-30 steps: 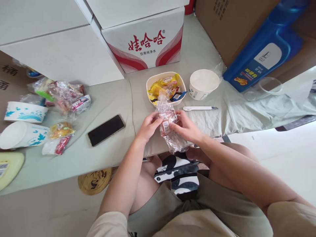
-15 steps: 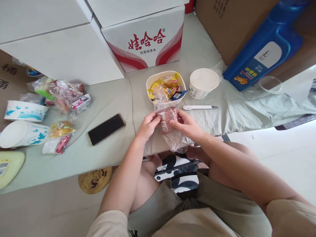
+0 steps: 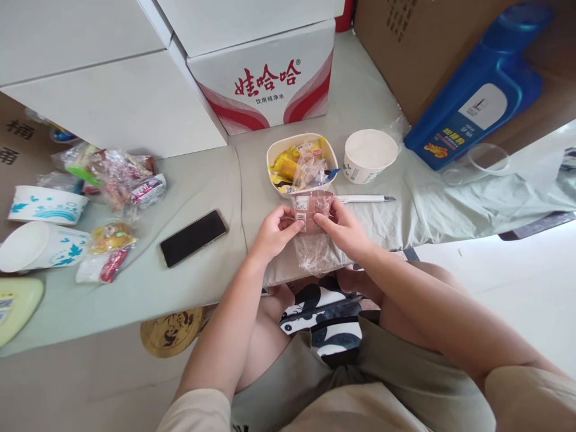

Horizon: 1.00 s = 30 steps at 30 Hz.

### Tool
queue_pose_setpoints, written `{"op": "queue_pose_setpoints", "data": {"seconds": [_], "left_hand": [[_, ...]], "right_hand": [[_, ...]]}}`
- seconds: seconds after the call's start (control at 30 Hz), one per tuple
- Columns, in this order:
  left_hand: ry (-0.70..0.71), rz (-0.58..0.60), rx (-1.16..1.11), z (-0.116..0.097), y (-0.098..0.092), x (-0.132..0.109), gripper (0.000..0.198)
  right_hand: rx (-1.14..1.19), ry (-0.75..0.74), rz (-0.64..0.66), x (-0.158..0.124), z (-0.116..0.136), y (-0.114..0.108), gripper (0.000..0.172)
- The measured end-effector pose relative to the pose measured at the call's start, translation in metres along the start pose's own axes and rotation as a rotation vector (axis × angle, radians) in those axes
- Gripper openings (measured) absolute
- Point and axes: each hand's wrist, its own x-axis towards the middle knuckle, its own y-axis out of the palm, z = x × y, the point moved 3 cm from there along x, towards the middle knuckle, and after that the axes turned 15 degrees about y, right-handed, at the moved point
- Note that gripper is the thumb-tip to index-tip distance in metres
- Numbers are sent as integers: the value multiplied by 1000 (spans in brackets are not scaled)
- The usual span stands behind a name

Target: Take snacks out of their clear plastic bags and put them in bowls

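My left hand (image 3: 275, 233) and my right hand (image 3: 344, 225) hold a pinkish-brown snack packet (image 3: 310, 207) between them, both closed on its side edges with thumbs on top. A white barcode label shows on its face. Crumpled clear plastic wrap (image 3: 315, 255) hangs from its near side, and more clear plastic sticks out beyond it. Just past the packet stands a white bowl (image 3: 270, 157) with yellow and blue snack packets (image 3: 285, 162) in it. A white utility knife (image 3: 364, 198) lies to the right of my right hand, its blade tip pointing right.
A paper cup (image 3: 369, 157) stands behind the knife. A blue bottle (image 3: 481, 90) and a clear plastic cup (image 3: 488, 161) are at the right. On the left lie a phone (image 3: 193, 237), wrapped snacks (image 3: 119, 177) and paper bowls (image 3: 47, 203). White boxes (image 3: 274, 78) line the back.
The packet has turned straighter and shifted slightly right and away from me, toward the bowl. Both hands moved with it and still hold its edges.
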Motion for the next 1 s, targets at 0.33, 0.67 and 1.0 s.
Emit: {"op": "queue_pose_setpoints", "data": {"seconds": [0.33,0.67,1.0], "left_hand": [[218,-38,205,-12,-2,-2,45],[201,137,394,-12,11,-9,14],[298,173,536,-19,19,-17,15]], "right_hand": [[15,-25,-38,-2,3,1,47],[-21,-48,-10,-7,8,4,49],[113,-52,90,-7,5,8,62]]}}
